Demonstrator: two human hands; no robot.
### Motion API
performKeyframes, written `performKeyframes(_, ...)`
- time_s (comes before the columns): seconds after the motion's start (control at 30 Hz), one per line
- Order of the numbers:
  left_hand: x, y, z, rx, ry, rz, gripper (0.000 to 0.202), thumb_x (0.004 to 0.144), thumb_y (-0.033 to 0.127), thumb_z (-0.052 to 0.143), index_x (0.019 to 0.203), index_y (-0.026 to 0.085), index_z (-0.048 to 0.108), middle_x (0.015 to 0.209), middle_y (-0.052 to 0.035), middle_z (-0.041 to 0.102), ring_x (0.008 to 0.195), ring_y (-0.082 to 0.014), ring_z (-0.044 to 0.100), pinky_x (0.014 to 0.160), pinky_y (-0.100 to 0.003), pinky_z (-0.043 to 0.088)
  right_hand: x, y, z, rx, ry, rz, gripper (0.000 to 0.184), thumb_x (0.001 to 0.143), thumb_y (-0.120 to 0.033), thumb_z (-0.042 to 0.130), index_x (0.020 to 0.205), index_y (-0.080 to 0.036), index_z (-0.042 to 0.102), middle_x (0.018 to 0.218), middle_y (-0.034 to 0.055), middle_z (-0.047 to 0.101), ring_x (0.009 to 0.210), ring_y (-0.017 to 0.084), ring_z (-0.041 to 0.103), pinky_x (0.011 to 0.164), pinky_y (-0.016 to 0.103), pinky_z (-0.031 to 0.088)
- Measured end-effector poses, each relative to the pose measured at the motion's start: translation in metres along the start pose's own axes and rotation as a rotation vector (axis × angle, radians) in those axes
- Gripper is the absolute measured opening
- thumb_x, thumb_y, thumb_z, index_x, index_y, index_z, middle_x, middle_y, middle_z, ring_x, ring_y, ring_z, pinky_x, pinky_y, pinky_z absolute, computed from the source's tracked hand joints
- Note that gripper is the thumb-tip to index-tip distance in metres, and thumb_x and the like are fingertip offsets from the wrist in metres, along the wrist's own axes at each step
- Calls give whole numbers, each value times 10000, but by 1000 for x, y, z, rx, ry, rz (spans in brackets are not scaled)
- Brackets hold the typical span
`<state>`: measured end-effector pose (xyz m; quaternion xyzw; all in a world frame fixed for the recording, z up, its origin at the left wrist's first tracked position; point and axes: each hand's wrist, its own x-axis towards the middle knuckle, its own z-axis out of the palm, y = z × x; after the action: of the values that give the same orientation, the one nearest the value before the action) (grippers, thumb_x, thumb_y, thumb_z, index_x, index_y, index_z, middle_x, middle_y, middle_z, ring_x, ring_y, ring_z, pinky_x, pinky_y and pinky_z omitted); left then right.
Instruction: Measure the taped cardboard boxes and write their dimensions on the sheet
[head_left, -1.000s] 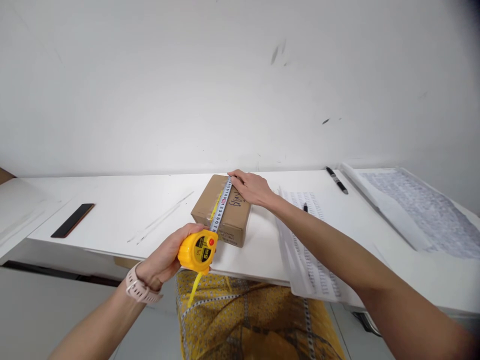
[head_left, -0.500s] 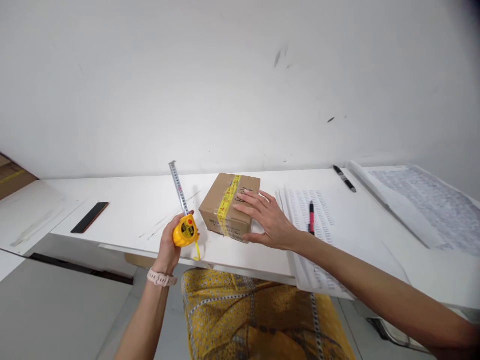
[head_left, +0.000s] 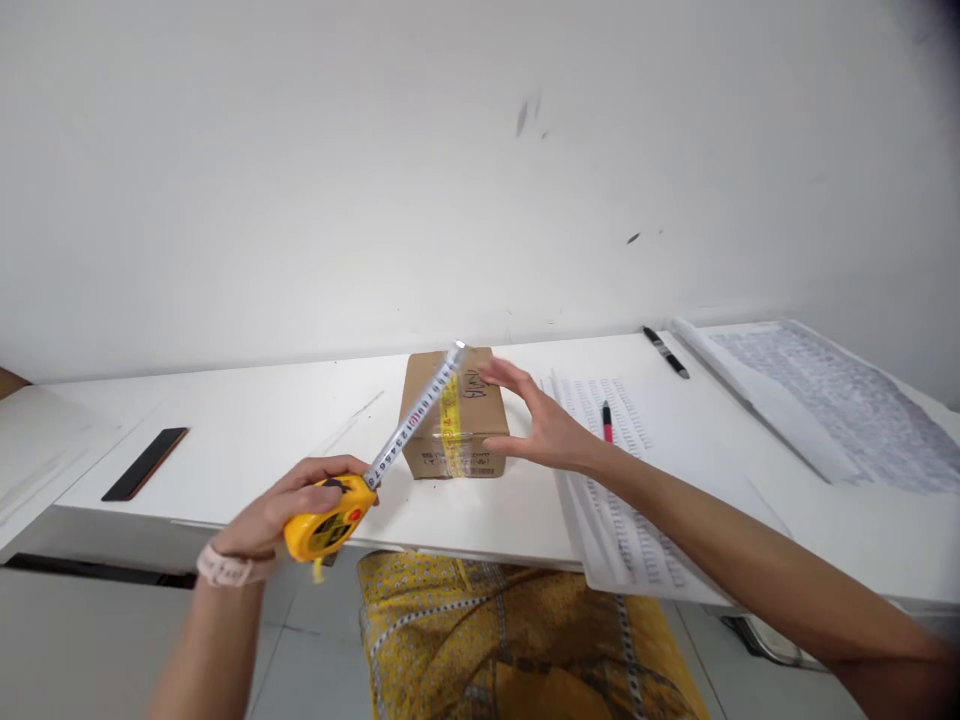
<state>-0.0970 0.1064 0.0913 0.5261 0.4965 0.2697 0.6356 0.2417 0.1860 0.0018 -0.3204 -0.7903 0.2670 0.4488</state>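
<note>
My left hand [head_left: 289,505] is wrapped round a yellow tape measure [head_left: 330,520], held over the table's front edge. Its blade [head_left: 409,425] is partly pulled out and slants up to the right, with the metal tip above the top of a small cardboard box [head_left: 420,390]. Yellow printed tape runs over the box's top and front, and dark handwriting marks the top. At the box's right side is my right hand [head_left: 544,420], thumb and fingers spread apart. The thumb is by the front right corner and the fingertips by the top's right edge; firm contact cannot be made out.
Printed sheets [head_left: 622,520] lie right of the box, with a red and black pen [head_left: 607,422] on them. Farther right are a black pen [head_left: 666,352] and a handwritten sheet [head_left: 825,400]. A dark flat bar [head_left: 146,464] lies left. A white wall [head_left: 375,180] backs the table.
The box has turned to face me more squarely. My left hand has tilted the tape measure so its blade swings right, over the box. My right hand has shifted from the box's top to its right side.
</note>
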Motion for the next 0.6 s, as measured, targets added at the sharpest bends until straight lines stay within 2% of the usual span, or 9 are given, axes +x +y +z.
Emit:
performKeyframes(0.07, -1, 20, -15, 104, -55, -98, 436, 658, 379, 782, 1049, 188, 753, 960, -121, 739, 773, -246, 672, 638, -282, 548, -1, -4, -1, 6, 54, -7, 1087, 764, -526, 750, 1557, -381, 20, 1617, 110, 237, 1380, 321, 440, 1103, 561, 411)
performKeyframes(0.13, 7, 37, -27, 199, -65, -155, 407, 635, 367, 786, 1009, 209, 776, 968, -115, 745, 791, -260, 679, 642, -280, 548, -3, -8, -1, -51, 90, -15, 1119, 752, -540, 757, 1562, -384, 0, 1636, 104, 176, 1407, 338, 395, 1115, 575, 393)
performKeyframes(0.23, 27, 57, -37, 346, -90, -185, 354, 637, 377, 769, 955, 223, 795, 955, -105, 752, 801, -276, 685, 627, -278, 546, -6, -14, 1, -195, 86, -71, 1054, 778, -540, 735, 1572, -356, 67, 1609, 111, 263, 1444, 351, 326, 1135, 597, 354)
performKeyframes(0.3, 41, 67, -42, 419, -145, -195, 336, 648, 379, 754, 944, 225, 796, 919, -92, 755, 775, -263, 683, 605, -265, 536, -9, -15, 4, -271, 74, -160, 979, 815, -530, 704, 1573, -332, 116, 1572, 119, 347, 1442, 340, 331, 1142, 594, 340)
performKeyframes(0.47, 67, 81, -51, 575, -354, -190, 374, 649, 364, 734, 984, 206, 784, 894, -73, 756, 748, -225, 667, 606, -240, 523, -14, -13, 8, -354, 89, -304, 709, 891, -447, 642, 1511, -279, 342, 1446, 125, 519, 1363, 302, 449, 1111, 552, 389)
performKeyframes(0.6, 80, 88, -58, 661, -377, -169, 374, 652, 325, 729, 1004, 210, 787, 932, -81, 766, 787, -240, 685, 638, -251, 534, -16, -14, 10, -341, 156, -328, 582, 903, -375, 638, 1444, -261, 458, 1305, 120, 624, 1253, 284, 541, 1047, 530, 459)
